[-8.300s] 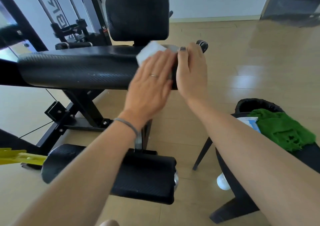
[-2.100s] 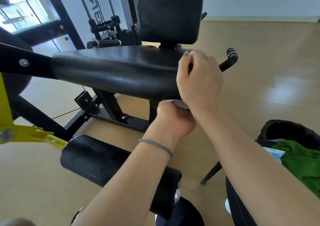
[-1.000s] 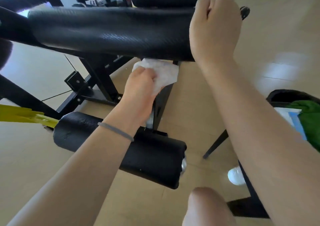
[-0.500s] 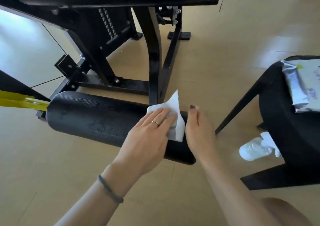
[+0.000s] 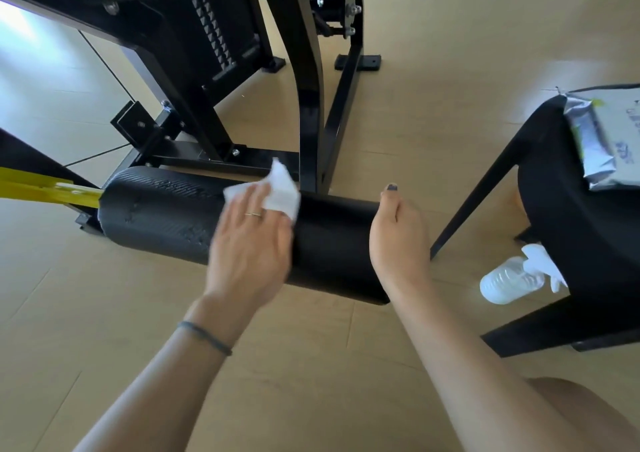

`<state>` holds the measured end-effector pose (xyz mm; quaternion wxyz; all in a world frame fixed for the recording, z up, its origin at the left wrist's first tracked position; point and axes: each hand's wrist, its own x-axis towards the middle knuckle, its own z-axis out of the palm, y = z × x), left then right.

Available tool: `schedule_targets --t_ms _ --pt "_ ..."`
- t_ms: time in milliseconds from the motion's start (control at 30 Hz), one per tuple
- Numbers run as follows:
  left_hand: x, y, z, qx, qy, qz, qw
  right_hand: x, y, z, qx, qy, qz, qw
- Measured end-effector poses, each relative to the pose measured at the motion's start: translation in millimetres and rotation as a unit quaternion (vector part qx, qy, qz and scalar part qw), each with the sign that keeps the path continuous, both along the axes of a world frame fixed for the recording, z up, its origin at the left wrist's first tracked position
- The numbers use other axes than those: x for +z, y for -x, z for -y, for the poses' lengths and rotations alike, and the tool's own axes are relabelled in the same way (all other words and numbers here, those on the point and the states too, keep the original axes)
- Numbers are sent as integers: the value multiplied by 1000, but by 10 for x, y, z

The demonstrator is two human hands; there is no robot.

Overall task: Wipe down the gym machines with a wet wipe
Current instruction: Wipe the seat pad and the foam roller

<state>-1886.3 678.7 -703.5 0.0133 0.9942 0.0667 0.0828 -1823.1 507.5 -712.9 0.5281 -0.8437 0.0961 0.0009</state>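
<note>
The left hand (image 5: 249, 240) presses the wet wipe (image 5: 275, 192) flat on top of the roller pad (image 5: 166, 212); the right hand (image 5: 398, 240) grips the pad's end. Risk: loose wipe corner bunches, leaving streaks unwiped.

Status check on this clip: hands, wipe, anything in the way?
Left hand flat, pressing wet wipe onto roller pad. Right hand steadying the pad's end. Nothing blocking the pad; black stool stands off right.
</note>
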Motion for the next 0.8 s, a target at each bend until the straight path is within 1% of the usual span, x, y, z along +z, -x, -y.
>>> schedule_targets --t_ms 100,167,233,267,333,367,400,433,467,500,567,600,633,667,700,767,800 --pt "-81 45 551 -144 -1 -4 990 1 -16 -18 -17 0 -19 1000" --pt "-71 48 637 -186 3 -3 983 3 -21 -9 -17 -7 -27 999" --pt "-51 1 387 -156 -6 -8 988 10 -13 0 -9 -4 -22 1000" --pt "-56 -24 176 -114 -5 -14 993 14 1 1 -6 -2 -22 1000" --pt "-19 -40 -243 5 5 -1 1000 15 30 -3 -4 -3 -18 1000" --pt "2 -28 -342 45 8 4 999 25 43 -1 -4 -5 -13 1000" --pt "19 -20 -302 57 7 3 998 47 49 -2 -4 -9 -12 1000" --pt "17 -20 -148 41 -1 -1 999 67 52 -3 -2 -16 -15 1000" --pt "-4 -13 69 -4 -8 -5 1000 89 47 -8 -1 -29 -24 999" --pt "-32 15 320 -65 -9 -7 998 92 32 -8 -4 -49 -38 998" --pt "-113 115 704 -185 -4 -2 983 84 9 -4 -20 -99 -64 993" --pt "-144 141 749 -218 1 -7 976 89 6 -2 -25 -115 -72 990" --pt "-144 126 678 -231 -4 -15 973 108 12 2 -22 -117 -74 990" --pt "-132 88 529 -218 -16 -19 976 120 18 10 -13 -112 -69 991" --pt "-136 51 324 -186 -24 -22 982 131 21 21 -6 -105 -65 992" --pt "-97 -7 -150 -62 -19 -24 998 137 37 46 -3 -100 -65 993" --pt "-72 -5 -332 -5 -8 -15 1000 131 46 56 -4 -98 -61 993"
